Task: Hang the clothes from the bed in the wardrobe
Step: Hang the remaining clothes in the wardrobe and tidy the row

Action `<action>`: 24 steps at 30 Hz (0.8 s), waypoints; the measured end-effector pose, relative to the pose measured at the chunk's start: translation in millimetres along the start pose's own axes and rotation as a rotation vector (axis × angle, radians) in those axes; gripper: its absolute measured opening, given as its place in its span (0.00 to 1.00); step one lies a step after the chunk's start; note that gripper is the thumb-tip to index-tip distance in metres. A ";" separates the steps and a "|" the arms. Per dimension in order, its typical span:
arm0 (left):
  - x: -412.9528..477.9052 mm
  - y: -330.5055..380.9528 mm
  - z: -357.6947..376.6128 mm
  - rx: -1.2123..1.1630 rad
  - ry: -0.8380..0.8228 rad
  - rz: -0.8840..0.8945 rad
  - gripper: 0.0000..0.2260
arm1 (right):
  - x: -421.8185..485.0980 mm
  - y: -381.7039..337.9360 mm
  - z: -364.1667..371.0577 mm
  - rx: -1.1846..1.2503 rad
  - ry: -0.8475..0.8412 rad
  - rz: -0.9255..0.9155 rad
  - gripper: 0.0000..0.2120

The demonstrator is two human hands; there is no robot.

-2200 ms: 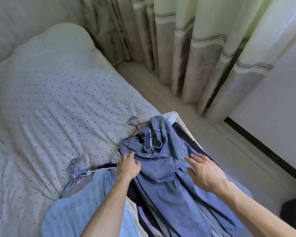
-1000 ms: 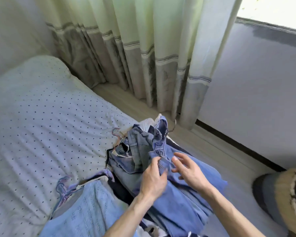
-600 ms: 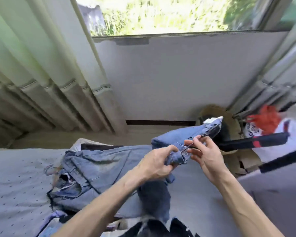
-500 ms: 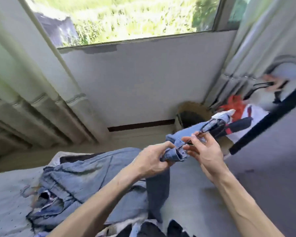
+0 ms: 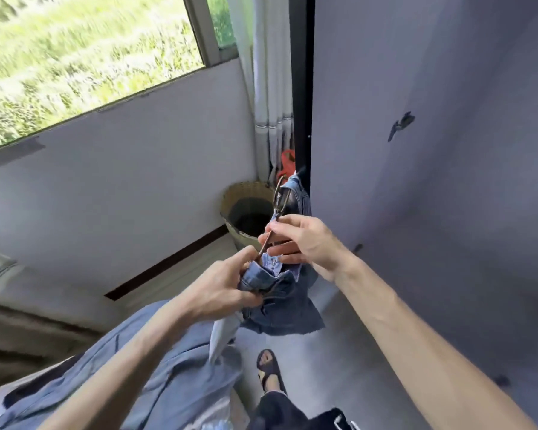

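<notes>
Bright window (image 5: 84, 54) daylight; motion blur, wide-angle distortion

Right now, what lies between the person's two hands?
In the head view, a thin brown wire hanger and the bunched blue denim jeans span the gap between left hand and right hand.

1. A single wide-angle view, worn on the head, faces forward and down, tilted sideways.
2. It sits close above the fingers (image 5: 280, 226), which fill mid-frame.
3. Window (image 5: 75, 57) up-left of the fingers, grey panel (image 5: 448, 187) right, floor (image 5: 339, 367) below.
</notes>
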State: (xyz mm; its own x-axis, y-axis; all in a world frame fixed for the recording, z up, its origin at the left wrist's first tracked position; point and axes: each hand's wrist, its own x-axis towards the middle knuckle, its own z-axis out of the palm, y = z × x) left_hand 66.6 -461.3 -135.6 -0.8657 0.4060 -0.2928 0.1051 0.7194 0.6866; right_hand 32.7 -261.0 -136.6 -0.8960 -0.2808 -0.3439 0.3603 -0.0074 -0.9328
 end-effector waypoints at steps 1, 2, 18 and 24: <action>-1.9 -1.0 -5.3 0.025 0.005 -0.023 0.18 | 0.5 -0.1 0.0 0.030 -0.027 0.027 0.13; -4.1 -3.2 -9.9 0.035 0.014 -0.046 0.18 | 2.1 0.5 0.7 0.051 -0.046 0.046 0.14; -72.0 -31.6 -23.8 -0.071 -0.051 -0.246 0.14 | -9.4 41.7 32.3 0.610 -0.001 0.255 0.11; -41.2 -21.0 -4.8 -0.028 -0.013 -0.144 0.15 | -29.8 30.0 -4.2 0.588 0.249 0.028 0.09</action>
State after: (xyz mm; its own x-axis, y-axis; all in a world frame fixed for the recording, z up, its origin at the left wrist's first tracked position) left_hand 97.7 -495.9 -134.7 -0.8645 0.3068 -0.3982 -0.0337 0.7550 0.6549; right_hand 69.1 -248.8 -154.8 -0.8923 -0.0579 -0.4478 0.4032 -0.5485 -0.7325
